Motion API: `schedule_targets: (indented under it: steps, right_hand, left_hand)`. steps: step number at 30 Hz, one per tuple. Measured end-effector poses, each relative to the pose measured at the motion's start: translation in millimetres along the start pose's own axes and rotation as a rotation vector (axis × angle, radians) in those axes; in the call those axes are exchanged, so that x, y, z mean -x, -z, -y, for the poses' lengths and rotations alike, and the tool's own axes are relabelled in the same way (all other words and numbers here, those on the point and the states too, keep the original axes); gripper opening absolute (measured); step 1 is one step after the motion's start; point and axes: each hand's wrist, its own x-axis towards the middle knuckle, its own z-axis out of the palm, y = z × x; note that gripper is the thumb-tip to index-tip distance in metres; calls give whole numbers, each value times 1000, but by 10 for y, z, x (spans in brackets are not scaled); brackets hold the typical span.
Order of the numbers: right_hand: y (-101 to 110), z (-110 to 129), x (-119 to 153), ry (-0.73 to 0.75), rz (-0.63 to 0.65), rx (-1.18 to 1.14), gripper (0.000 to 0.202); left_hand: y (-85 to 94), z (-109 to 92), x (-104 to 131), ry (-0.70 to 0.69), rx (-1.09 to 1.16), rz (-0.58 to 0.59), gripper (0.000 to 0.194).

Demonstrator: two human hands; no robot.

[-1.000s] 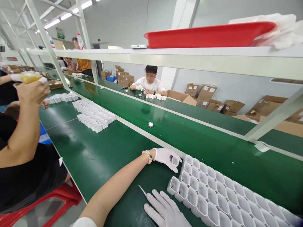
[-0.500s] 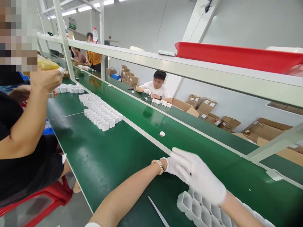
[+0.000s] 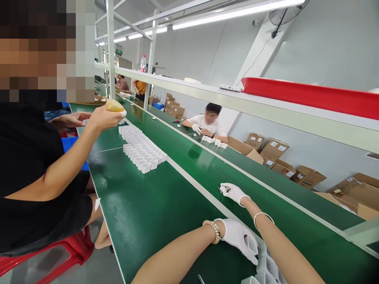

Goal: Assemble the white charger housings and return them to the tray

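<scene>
Green conveyor belting (image 3: 154, 213) runs away from the camera in long lanes split by a pale divider strip, under a white shelf frame carrying a red tray (image 3: 310, 96).

Nearest, at the bottom edge, the left hand (image 3: 241, 238) in a white glove, with a bead bracelet at the wrist, is closed around a white plastic shell (image 3: 251, 246) whose open mouth shows between thumb and fingers. It sits at the edge of a block of like white shells (image 3: 266, 268), of which only a corner is in view.

Just beyond, the right hand (image 3: 233, 192), also gloved and with a thin bangle on the forearm, reaches over the divider onto the next lane. Its fingers are curled down over a small white and dark part (image 3: 222, 189) lying on the belt; whether they grip it or only touch it cannot be told.

To the left a seated person in black on a red stool (image 3: 59, 256) holds up a yellowish object (image 3: 114, 105). Ahead of them on the belt stands a neat array of white shells (image 3: 142, 148).

Farther off, another worker in a white shirt (image 3: 207, 122) sits across the line, with cardboard boxes (image 3: 272, 152) stacked along the wall behind.
</scene>
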Motion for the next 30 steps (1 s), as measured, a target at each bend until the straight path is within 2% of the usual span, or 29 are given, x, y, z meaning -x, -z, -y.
schedule_targets:
  steps: [4,8,11,14,17,19,22,25,28,30]
  right_hand:
    - [125,-3,153,-44,50,-81,21]
    - [450,70,583,-39,15,-163,26]
    - [737,160,1152,-2,-48,-217,41]
    - [905,252,1849,19,-131,-236,55]
    - [900,332,2448,-47,-274,-160,55]
    - [843,385,2702,-88,-388,-116,52]
    - [775,476,2882,-57,-511,-125,46]
    - [759,576,2956,64,-567,-103,37]
    - [743,663,3000,202,-612,-37,30]
    - [721,703,3008,228,-592,2,28]
  left_hand:
    - [55,-46,117,9,35,-36,53]
    - [95,-111,297,11,132,-137,54]
    - [134,-150,383,-10,137,-159,58]
    - [247,-241,414,-40,110,-189,59]
    - [407,-464,491,-77,75,-229,61]
    - [491,-693,617,-108,36,-250,61]
    - [539,-1073,885,-151,-124,-330,58]
    - [513,-1349,1117,-182,-279,-391,57]
    - [463,-1453,1223,-208,-343,-398,60]
    - [432,-1460,1243,-226,-365,-403,60]
